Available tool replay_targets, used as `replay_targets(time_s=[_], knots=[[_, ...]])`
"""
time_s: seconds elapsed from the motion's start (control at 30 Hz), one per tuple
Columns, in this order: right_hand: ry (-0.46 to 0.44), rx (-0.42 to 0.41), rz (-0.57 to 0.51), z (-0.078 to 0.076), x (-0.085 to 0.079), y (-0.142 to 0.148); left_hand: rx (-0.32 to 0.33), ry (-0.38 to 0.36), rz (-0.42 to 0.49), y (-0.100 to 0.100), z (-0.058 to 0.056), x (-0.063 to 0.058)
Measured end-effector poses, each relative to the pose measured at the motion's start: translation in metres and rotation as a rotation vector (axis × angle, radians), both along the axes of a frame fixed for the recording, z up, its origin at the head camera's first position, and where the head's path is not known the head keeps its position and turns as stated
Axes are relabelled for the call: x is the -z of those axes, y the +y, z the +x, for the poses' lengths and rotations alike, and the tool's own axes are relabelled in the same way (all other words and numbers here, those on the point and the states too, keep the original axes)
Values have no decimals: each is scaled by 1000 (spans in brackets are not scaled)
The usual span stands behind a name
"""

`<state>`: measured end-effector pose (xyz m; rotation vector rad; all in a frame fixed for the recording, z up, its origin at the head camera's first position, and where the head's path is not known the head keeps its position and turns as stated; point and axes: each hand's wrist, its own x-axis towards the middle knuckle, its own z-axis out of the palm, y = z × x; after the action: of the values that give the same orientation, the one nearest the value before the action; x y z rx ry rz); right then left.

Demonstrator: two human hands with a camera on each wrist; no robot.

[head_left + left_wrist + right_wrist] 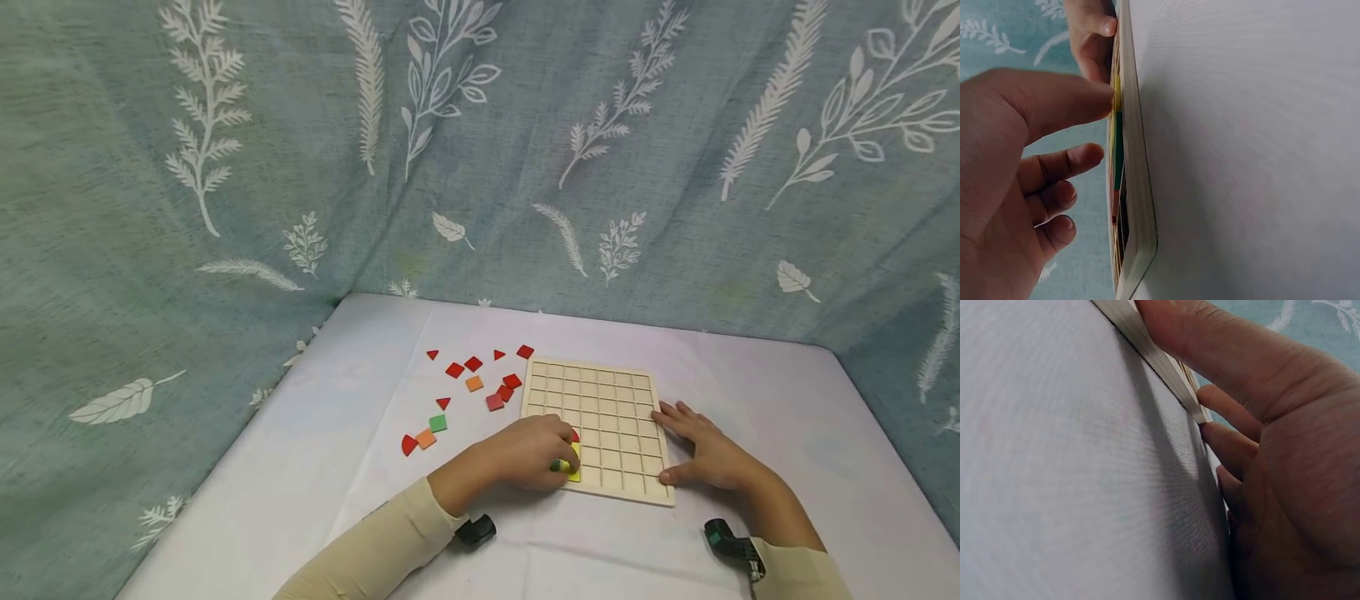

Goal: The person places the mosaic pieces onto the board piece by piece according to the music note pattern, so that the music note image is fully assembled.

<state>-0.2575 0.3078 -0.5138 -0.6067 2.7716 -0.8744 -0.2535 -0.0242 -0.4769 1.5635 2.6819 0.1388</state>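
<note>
A pale wooden grid board [615, 425] lies on the table. My left hand [536, 452] is over its near left corner, where yellow [575, 477], green [1119, 150] and red [575, 435] pieces sit. In the left wrist view the thumb touches the yellow piece, while the other fingers are bent loosely, apart from the board. The hand hides part of that corner in the head view. With fingers spread, my right hand [705, 450] rests against the board's right edge. Its thumb [1197, 337] touches the rim in the right wrist view.
Left of the board lie several red squares [455, 370], red triangles [443, 403], orange squares [426, 438], a green square [438, 423] and a red quarter-circle piece [408, 445]. A patterned curtain [480, 167] surrounds the white-covered table [360, 383].
</note>
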Motion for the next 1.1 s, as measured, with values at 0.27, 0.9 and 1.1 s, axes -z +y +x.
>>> replay_targets(time_s=[0.27, 0.9, 1.1], knots=[[-11, 0, -5, 4, -4, -5, -50, -5, 16, -12, 10, -4], [-4, -2, -7, 4, -2, -3, -343, -81, 131, -107, 11, 2], [-3, 5, -1, 4, -2, -4, -441, -122, 146, -135, 11, 2]])
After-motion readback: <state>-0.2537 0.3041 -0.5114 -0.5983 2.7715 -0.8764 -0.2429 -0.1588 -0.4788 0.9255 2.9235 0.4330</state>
